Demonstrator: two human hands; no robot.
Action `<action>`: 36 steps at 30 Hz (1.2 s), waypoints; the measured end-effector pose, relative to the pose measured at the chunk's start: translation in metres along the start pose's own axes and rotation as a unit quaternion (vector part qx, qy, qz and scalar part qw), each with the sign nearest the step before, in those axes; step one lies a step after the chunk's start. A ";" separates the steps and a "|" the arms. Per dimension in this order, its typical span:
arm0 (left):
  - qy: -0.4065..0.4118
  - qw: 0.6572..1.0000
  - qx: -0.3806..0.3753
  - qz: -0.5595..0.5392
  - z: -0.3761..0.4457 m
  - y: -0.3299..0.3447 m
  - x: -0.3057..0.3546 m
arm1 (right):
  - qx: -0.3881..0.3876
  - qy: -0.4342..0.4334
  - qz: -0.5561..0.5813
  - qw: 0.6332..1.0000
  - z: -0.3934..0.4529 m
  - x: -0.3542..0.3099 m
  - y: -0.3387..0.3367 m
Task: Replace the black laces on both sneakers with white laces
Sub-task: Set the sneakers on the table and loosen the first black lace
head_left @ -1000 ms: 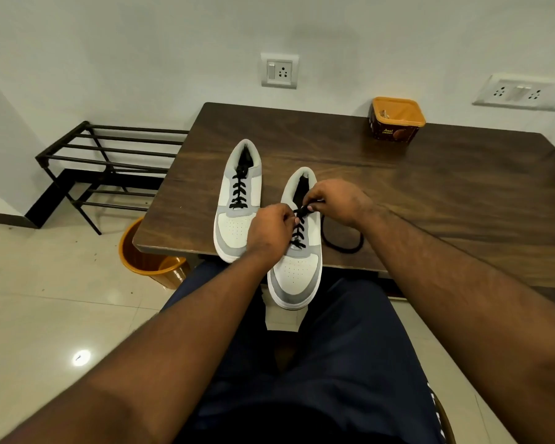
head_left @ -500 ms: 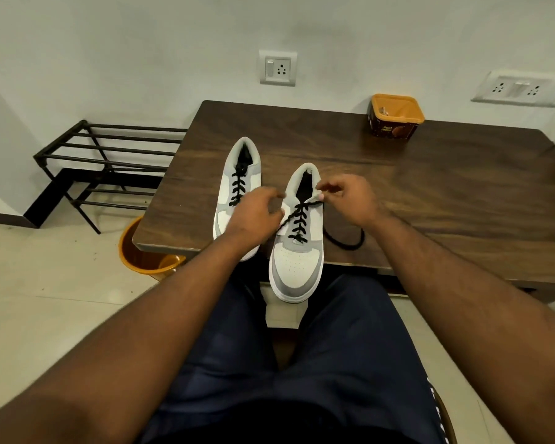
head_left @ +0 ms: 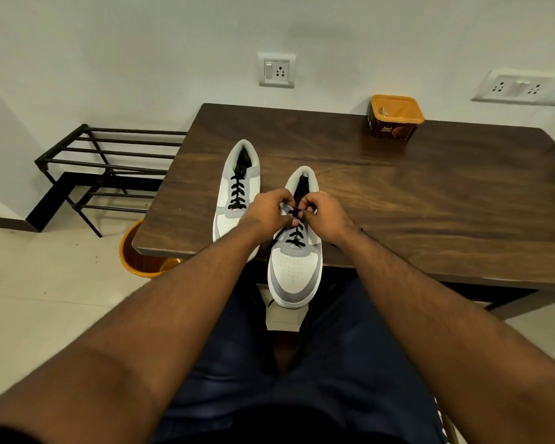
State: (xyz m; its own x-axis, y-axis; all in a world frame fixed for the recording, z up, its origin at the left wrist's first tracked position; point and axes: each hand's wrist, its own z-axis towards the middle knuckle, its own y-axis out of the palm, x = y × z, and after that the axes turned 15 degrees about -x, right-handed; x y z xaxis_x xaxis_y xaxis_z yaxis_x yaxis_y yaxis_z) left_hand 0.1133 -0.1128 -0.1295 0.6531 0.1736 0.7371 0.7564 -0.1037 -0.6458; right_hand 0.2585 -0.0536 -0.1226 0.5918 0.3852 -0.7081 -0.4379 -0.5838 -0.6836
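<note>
We had the near sneaker [head_left: 297,270] overhanging the table [head_left: 430,193] edge; our left hand [head_left: 269,213] and right hand [head_left: 322,213] both pinched its black lace [head_left: 295,233] at the upper eyelets; soft and limp, it seemed best drawn out close to each eyelet.

The person is wearing dark navy trousers [head_left: 318,363] with a slight sheen, the cloth creasing over both thighs. Both forearms are showing bare to the frame's edge, with no sleeves, watch or rings in view. The left hand [head_left: 266,213] and right hand [head_left: 324,213] are wearing no gloves.
</note>
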 end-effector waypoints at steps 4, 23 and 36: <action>-0.001 1.000 0.017 -0.012 0.001 -0.002 -0.005 | -0.083 0.048 0.224 0.970 -0.004 0.000 -0.004; 0.037 0.998 -0.015 -0.056 -0.003 0.000 -0.011 | 0.023 0.012 0.218 0.976 -0.002 0.003 0.005; -0.025 0.995 0.094 -0.004 -0.007 0.008 0.005 | -0.121 0.098 0.377 0.913 -0.014 -0.012 -0.023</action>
State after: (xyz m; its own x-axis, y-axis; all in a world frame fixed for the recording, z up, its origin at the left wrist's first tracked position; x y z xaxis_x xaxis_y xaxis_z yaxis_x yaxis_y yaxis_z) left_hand 0.1233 -0.1197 -0.1296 0.6409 0.2228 0.7346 0.7384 0.0825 -0.6693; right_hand 0.2711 -0.0544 -0.0960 0.3035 -0.3126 -0.9001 -0.6230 -0.7799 0.0608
